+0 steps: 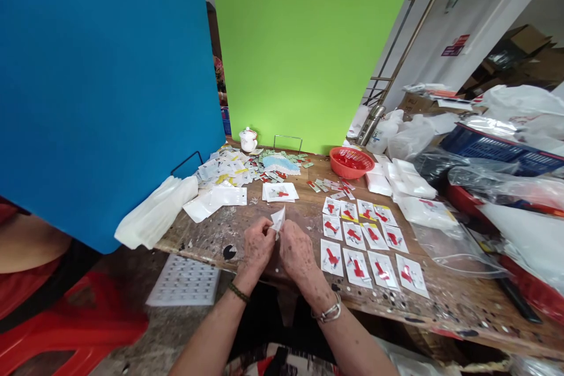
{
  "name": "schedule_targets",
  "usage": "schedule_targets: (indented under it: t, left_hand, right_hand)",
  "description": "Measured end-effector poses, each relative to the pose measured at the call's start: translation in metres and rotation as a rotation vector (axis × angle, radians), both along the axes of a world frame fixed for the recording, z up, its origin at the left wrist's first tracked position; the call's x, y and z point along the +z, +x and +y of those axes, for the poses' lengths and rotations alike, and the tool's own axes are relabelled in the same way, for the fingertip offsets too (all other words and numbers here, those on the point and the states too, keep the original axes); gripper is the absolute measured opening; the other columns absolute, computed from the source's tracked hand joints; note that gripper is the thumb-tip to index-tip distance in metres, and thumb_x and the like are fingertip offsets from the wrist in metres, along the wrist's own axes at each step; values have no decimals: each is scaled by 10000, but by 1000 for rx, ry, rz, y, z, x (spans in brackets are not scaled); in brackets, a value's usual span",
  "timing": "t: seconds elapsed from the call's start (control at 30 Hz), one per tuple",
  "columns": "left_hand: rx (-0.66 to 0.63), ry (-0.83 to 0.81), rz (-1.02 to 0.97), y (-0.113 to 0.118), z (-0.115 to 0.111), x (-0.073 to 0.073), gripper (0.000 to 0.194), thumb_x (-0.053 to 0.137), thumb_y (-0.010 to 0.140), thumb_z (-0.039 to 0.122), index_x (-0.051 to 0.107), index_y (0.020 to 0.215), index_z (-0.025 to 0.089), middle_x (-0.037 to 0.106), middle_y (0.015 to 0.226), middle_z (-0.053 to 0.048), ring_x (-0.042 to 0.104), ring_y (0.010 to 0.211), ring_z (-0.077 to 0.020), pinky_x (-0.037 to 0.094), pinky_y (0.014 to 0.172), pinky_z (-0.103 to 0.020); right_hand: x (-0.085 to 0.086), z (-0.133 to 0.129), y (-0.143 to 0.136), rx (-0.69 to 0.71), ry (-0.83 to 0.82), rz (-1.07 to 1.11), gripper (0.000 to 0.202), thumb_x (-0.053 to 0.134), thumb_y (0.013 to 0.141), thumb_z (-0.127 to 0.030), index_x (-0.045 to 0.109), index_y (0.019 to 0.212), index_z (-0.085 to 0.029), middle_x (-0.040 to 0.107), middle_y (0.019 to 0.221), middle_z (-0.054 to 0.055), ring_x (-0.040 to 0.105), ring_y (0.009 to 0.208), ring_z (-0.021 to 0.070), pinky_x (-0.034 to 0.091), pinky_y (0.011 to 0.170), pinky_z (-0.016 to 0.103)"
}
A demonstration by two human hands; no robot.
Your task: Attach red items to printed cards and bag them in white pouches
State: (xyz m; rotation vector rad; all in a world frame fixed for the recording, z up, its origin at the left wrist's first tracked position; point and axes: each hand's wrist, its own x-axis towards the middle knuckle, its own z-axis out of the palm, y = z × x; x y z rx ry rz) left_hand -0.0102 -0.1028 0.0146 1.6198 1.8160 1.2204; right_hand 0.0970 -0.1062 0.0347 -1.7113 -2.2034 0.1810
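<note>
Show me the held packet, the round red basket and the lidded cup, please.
Held packet [278,218], head view: upper part.
Round red basket [349,173], head view: front wall.
Lidded cup [248,141], head view: body.

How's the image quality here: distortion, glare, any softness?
Head view: wide-angle stretch toward the edges, the blue panel and green panel slanting; head view: glare on the clear plastic at right; head view: left hand and right hand readable, but the white piece they hold shows little detail.
</note>
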Motion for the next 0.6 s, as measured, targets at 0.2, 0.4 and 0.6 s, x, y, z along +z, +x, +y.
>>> schedule_targets:
  t: [0.2,0.4,0.6]
  left_hand:
    - [-72,14,-78,9,0,4,139,491,776,198,623,731,204,652,670,8,568,606,-130,400,602,-234]
    - [-48,71,-57,16,-6,14,114,494,773,180,586,715,213,626,653,18,565,601,-125,404,606,-224]
    - [-40,120,-27,22,-4,16,229,461,844,265,528,631,212,533,592,30,482,564,-114,365,582,-223]
  right_hand:
    - [7,1,6,-88,30,120,128,417,911,-145,540,914,-181,631,878,71,585,769,181,357,640,269]
    - [9,5,12,-128,132,149,148,437,872,-117,552,942,-178,632,877,74,586,829,201,371,689,278]
    - [7,9,18,-23,155,332,209,398,879,-102,573,964,-178,641,910,65,583,828,172,395,713,251]
